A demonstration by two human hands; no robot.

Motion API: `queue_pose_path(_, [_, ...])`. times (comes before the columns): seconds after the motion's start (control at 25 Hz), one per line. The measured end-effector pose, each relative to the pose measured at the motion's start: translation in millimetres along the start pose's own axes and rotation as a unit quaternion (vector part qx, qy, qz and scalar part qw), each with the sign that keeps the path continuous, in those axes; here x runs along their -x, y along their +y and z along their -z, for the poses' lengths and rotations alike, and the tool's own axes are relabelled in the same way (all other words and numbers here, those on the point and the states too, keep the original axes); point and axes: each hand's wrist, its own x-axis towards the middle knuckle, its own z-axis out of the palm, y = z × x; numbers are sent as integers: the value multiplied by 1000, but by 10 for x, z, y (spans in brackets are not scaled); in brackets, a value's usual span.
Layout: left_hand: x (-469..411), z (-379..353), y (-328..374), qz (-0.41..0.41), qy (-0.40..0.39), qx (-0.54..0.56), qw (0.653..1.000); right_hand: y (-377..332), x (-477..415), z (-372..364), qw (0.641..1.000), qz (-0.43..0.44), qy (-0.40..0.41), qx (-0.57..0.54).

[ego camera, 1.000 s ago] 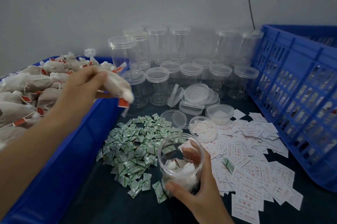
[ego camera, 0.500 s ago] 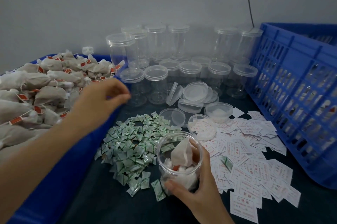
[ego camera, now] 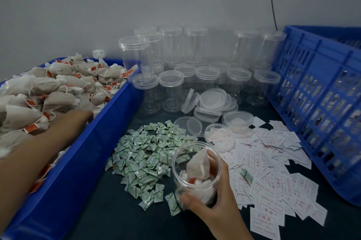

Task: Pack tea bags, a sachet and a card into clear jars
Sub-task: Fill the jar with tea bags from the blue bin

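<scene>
While thumb and fingers of the right hand (ego camera: 214, 206) curl round the open jar (ego camera: 180, 169) on the table, with tea bags (ego camera: 198, 166) inside, sachets (ego camera: 144, 153) to its left and cards (ego camera: 273, 161) to its right, the left hand (ego camera: 78, 120) lies in the blue bin (ego camera: 109, 118) among the tea-bag heap (ego camera: 58, 87) — its fingers blurred, grip impossible to tell.

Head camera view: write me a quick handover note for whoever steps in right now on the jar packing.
Left hand: reaching into the tea bags in the blue bin; too blurred to tell whether it grips one.
Right hand: grips the open jar, between the sachet pile and the card pile.
Done: several tea bags are in that jar, one standing on end.
Left: no sachet or card shows inside yet. Probably finish the tea bags, add one of each, then close with a loose lid.
</scene>
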Motion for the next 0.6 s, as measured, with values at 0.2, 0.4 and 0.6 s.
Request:
queue_pose_path(0.2, [72,223,103,27,169,171,970,-27,-7,-18,1000,3,-3,-13])
queue_pose_path(0.4, [241,514,570,-43,211,342,915,-28,-5,-13,1000,0,-1,-8])
queue_pose_path(0.6, [774,745,1305,-286,88,445,844,-44,-15,-21,1000,3,2,-12])
